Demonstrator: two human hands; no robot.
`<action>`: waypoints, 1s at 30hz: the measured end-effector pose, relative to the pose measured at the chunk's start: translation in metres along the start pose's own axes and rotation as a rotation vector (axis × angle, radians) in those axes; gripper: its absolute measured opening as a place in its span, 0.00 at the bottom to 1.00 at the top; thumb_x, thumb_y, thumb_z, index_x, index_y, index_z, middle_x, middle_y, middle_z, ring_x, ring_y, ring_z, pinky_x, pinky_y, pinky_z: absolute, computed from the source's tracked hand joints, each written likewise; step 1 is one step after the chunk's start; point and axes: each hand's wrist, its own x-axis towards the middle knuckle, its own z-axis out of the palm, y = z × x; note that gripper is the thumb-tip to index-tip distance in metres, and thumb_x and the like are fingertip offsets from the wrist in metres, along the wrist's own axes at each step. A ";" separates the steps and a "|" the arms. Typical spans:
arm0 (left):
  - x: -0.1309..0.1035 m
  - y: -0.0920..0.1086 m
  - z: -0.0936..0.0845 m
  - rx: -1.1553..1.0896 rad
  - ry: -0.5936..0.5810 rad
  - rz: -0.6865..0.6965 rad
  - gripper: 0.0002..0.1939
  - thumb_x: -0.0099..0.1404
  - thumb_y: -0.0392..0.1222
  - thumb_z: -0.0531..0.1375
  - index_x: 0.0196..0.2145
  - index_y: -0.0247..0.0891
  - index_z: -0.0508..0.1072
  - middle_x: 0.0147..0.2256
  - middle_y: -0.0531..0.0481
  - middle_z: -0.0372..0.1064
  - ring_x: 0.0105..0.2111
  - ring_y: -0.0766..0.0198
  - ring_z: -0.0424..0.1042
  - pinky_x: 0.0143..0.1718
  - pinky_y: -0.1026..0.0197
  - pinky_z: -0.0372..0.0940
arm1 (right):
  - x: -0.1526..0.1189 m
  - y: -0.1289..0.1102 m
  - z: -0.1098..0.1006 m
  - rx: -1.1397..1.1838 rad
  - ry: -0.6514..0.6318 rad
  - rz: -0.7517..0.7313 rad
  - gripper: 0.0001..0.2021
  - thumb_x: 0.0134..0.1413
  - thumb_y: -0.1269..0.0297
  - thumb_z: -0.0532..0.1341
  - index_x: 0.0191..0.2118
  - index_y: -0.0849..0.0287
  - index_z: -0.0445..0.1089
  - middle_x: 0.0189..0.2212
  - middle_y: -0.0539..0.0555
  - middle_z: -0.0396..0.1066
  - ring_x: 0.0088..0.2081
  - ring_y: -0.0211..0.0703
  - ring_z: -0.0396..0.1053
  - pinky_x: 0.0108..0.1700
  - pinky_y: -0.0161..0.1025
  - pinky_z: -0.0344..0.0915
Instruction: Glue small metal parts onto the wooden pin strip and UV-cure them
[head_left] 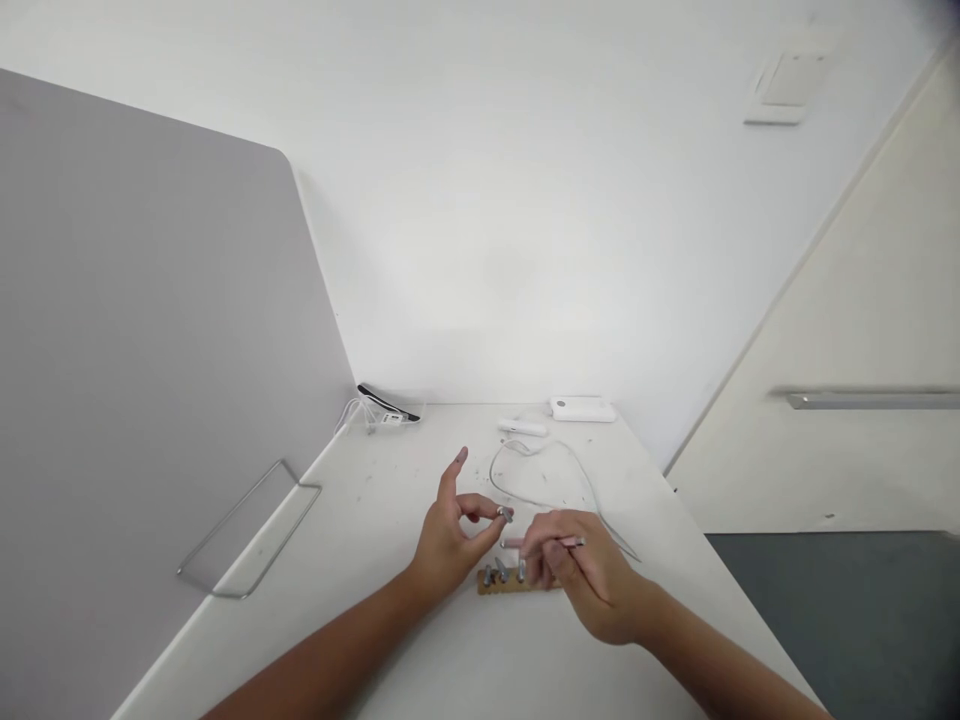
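Between the thumb and index finger of my left hand (450, 530) is a small grey metal piece (505, 514), its exact kind too small to make out; another finger points upward. My right hand (589, 570) grips a slim pink pen-like tool (574, 541) with shiny ends, lying roughly level and pointing toward the left hand. Just below both hands, a tan strip-shaped holder (510, 588) lies on the white table, with several grey metal pieces (501, 570) standing in it, some tilted. The right fingers hide the holder's right end.
On the white tabletop (405, 470), a pale cable (592, 480) loops behind the hands. White devices (583, 408) sit by the wall, and a black strip (388, 403) with a white plug lies at the back left. A wire frame (247, 540) sticks out at the left edge beside a grey panel (150, 300).
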 end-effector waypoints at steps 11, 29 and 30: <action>-0.003 -0.008 0.003 0.042 0.043 0.068 0.49 0.65 0.44 0.66 0.72 0.39 0.41 0.33 0.52 0.81 0.37 0.56 0.80 0.40 0.54 0.68 | -0.006 0.032 -0.009 -0.345 0.103 0.108 0.17 0.76 0.60 0.45 0.46 0.53 0.70 0.29 0.50 0.75 0.31 0.42 0.71 0.42 0.42 0.65; -0.005 -0.006 0.004 0.066 0.022 0.065 0.51 0.63 0.45 0.67 0.73 0.40 0.40 0.34 0.53 0.82 0.37 0.56 0.79 0.42 0.53 0.70 | -0.001 0.022 0.001 -0.408 0.015 -0.157 0.10 0.69 0.70 0.49 0.47 0.53 0.65 0.35 0.52 0.75 0.36 0.45 0.71 0.48 0.49 0.58; -0.005 -0.006 0.004 0.073 0.029 0.069 0.51 0.63 0.45 0.67 0.73 0.40 0.40 0.33 0.53 0.81 0.37 0.56 0.79 0.42 0.53 0.70 | -0.002 0.026 -0.001 -0.424 0.034 -0.146 0.10 0.69 0.70 0.49 0.47 0.53 0.65 0.35 0.52 0.75 0.37 0.45 0.71 0.48 0.49 0.57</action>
